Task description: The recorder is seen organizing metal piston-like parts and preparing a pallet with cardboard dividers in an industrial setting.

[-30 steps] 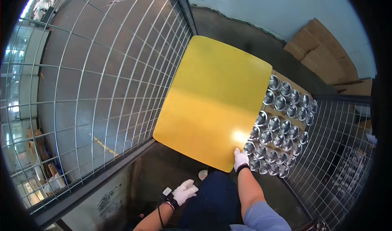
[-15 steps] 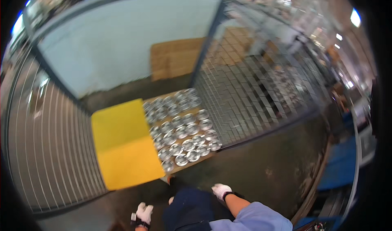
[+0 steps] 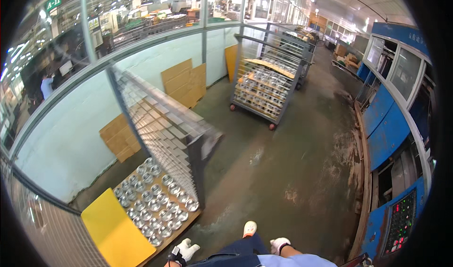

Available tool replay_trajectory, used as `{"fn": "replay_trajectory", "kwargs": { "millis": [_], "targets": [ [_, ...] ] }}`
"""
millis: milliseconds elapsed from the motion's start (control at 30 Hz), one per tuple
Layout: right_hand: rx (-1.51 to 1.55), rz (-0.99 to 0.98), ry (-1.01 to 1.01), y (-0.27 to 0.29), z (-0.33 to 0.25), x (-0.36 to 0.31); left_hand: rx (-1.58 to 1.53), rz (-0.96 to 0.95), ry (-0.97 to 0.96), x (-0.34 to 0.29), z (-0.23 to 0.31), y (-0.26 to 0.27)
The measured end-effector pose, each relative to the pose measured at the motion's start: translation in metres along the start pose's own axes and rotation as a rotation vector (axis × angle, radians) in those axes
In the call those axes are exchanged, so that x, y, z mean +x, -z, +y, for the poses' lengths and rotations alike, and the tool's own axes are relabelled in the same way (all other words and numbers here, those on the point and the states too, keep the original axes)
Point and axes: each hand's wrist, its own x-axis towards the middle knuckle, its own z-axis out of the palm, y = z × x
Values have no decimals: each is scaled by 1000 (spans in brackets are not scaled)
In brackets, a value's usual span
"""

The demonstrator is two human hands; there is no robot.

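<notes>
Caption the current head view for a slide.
Gloved left hand near shiny round metal parts and a yellow board; right hand above the floor.

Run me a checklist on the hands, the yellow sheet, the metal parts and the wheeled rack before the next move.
1. White-gloved left hand unloaded: ok, fingers spread, nothing seen in it.
2. White-gloved right hand unloaded: cannot tell; nothing shows, but its palm is hidden.
3. Flat yellow rectangular sheet out of the hands: ok, it lies beside the exposed parts.
4. Shiny round silver metal parts all covered: not ok, many rows lie exposed.
5. Grey metal wheeled rack ahead, upright: ok, it stands on the floor, loaded in layers.
6. Its reddish wheels locked: cannot tell, too small.
</notes>
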Motion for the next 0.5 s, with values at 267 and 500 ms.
{"fn": "replay_trajectory", "kwargs": {
  "millis": [267,500],
  "targets": [
    [1225,141,-325,216,69,-46,203,-14,-388,143,288,-74],
    [1349,382,-66,474,62,-4,286,94,-237,262,404,-60]
  ]
}}
